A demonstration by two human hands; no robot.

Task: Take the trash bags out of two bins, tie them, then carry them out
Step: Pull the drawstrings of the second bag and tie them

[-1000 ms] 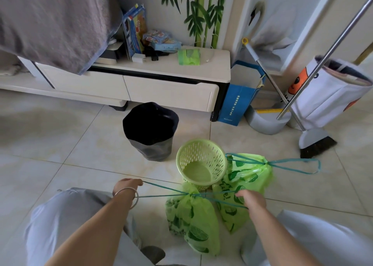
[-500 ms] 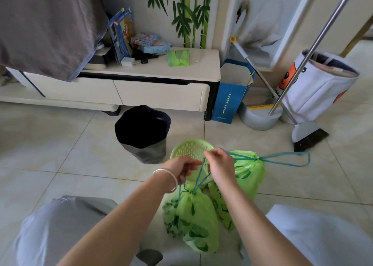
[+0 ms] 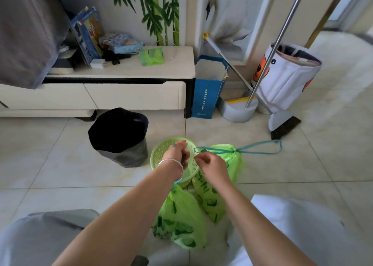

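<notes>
Both hands (image 3: 177, 154) together over the near bag (image 3: 181, 219), after 1 wide pull, apparently knotting drawstring.

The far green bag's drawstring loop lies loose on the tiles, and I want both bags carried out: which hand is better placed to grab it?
Probably the right hand: the drawstring loop trails off on its side, while the left hand sits farther away.
</notes>
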